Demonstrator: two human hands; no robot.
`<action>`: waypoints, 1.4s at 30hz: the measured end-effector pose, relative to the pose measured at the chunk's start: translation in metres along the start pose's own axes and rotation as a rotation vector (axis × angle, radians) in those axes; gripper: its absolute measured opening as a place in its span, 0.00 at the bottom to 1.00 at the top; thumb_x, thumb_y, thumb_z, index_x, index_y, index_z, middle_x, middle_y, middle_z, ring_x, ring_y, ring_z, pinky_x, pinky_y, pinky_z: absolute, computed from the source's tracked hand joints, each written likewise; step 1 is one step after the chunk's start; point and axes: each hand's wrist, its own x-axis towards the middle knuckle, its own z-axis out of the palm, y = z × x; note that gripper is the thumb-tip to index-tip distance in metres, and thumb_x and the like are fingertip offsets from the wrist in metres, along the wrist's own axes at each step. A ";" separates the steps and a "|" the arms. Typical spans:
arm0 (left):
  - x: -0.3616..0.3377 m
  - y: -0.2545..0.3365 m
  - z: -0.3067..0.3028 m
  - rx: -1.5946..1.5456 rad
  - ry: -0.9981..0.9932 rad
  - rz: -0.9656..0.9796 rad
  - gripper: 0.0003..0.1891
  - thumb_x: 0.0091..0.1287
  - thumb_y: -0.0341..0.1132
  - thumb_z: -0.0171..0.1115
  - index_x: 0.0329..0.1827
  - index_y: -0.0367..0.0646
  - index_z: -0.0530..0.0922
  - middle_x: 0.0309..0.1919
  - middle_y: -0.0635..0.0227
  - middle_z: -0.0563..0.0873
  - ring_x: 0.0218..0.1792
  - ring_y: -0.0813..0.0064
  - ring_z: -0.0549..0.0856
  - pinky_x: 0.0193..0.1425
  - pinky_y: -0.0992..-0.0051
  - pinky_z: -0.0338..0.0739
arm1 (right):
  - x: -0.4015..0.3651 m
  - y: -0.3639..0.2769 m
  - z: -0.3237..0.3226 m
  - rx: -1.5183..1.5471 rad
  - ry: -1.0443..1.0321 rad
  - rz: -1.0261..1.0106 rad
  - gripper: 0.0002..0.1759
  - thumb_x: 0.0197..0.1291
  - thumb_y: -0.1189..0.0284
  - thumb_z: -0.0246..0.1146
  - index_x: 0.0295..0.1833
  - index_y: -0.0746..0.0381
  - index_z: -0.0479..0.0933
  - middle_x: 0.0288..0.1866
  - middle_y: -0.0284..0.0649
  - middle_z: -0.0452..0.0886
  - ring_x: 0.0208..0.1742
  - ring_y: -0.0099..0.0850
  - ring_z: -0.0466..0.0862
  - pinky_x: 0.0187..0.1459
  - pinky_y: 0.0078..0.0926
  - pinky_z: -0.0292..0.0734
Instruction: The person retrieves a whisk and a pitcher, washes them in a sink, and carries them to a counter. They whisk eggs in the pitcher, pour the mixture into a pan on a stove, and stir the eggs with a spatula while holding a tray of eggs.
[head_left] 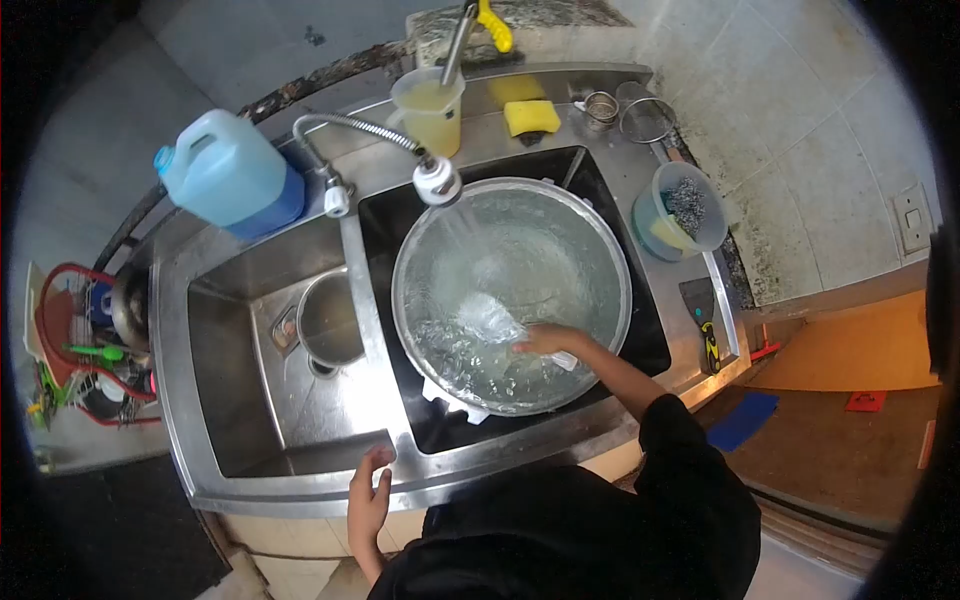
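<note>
A large round metal pot [402, 270] full of rippling water stands in the right basin. Over its far left rim hangs a white faucet head [437, 182], and water sprays from it into the pot. My right hand [548, 341] is closed around the pale handle of a clear or shiny utensil [490, 317]. The utensil's broad end is at the water; splashing blurs its exact kind. My left hand [371, 497] is held by the sink's front edge, fingers apart and curved, with nothing in it.
A small metal pot [332, 322] sits in the left basin. Along the back are a blue liquid jug [232, 175], a yellowish pitcher [430, 112] and a yellow sponge [532, 117]. A tub with a scouring pad [686, 206] and a scraper [708, 340] lie right; a dish rack [85, 330] stands left.
</note>
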 end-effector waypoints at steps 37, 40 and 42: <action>0.028 0.041 0.040 0.103 -0.023 -0.057 0.18 0.55 0.26 0.51 0.51 0.41 0.67 0.41 0.56 0.77 0.44 0.61 0.76 0.46 0.70 0.69 | 0.135 -0.063 -0.334 0.439 1.235 -0.386 0.23 0.41 0.61 0.61 0.38 0.69 0.71 0.33 0.52 0.76 0.37 0.47 0.76 0.38 0.35 0.71; 0.016 0.051 0.036 0.082 0.022 -0.117 0.19 0.55 0.26 0.52 0.51 0.40 0.66 0.41 0.56 0.77 0.44 0.63 0.76 0.46 0.70 0.69 | 0.185 -0.093 -0.387 0.654 1.144 -0.245 0.22 0.38 0.57 0.66 0.28 0.65 0.72 0.16 0.35 0.73 0.15 0.23 0.72 0.18 0.21 0.68; 0.006 0.038 0.037 0.054 0.050 -0.160 0.19 0.54 0.25 0.51 0.51 0.40 0.66 0.42 0.57 0.76 0.44 0.63 0.76 0.46 0.70 0.69 | 0.200 -0.105 -0.400 0.715 1.093 -0.105 0.34 0.35 0.49 0.65 0.38 0.69 0.71 0.29 0.47 0.78 0.31 0.34 0.80 0.37 0.30 0.72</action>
